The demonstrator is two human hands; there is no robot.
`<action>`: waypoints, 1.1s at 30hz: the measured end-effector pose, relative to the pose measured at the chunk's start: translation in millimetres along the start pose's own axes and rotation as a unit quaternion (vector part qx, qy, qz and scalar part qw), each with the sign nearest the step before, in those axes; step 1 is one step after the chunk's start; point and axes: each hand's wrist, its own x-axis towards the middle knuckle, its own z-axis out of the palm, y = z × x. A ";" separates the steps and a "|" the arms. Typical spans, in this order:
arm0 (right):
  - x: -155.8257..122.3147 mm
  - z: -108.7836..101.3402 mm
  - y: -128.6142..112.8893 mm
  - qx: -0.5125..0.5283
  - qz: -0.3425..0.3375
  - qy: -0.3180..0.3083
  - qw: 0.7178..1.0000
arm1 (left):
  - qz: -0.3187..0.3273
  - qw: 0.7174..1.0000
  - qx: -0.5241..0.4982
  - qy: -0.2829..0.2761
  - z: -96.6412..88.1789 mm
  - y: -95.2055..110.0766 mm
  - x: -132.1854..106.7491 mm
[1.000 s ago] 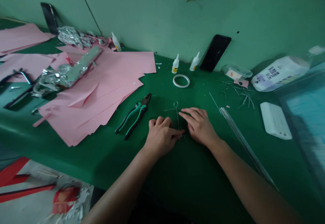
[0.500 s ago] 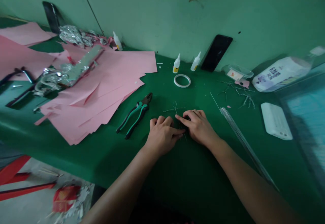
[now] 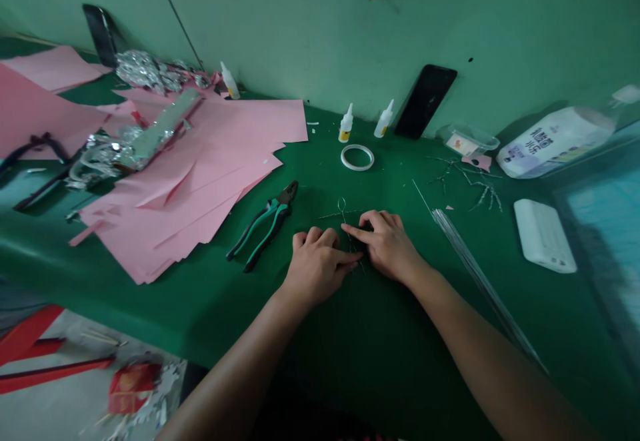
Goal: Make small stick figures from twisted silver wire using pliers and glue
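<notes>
Far left of the bench [image 3: 400,361] is a messy stack of pink paper sheets [image 3: 200,174] with crumpled foil [image 3: 125,148] on top. Just off its right edge lie green-handled pliers [image 3: 263,228], jaws pointing toward the back wall.

Then, mid-bench toward the front edge, the left hand [image 3: 317,264] has its fingers curled into a fist, thumb tip pinning the lower stem of a little wire figure [image 3: 343,211]. The figure lies flat, with its loop head and arms poking out past the knuckles.

The right hand [image 3: 387,244] touches the left one. Its fingers are bent over the stem and the index lies across it, but I can't tell if it's actually gripping.

Further right a bundle of straight wires [image 3: 475,261] runs diagonally, and a white box [image 3: 544,236] sits near the right edge.
</notes>
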 end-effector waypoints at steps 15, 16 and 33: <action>3.3 1.3 -0.7 -0.044 -0.001 -0.016 0.999 | 0.000 1.000 -0.021 0.001 -4.3 -0.7 -3.2; 3.9 1.4 -0.8 -0.045 -0.001 -0.014 0.999 | 0.002 1.000 -0.022 -0.001 -4.8 -1.2 -2.7; -0.5 2.9 3.2 0.069 0.006 0.072 0.995 | -0.002 0.987 -0.114 0.113 2.1 -9.5 -8.1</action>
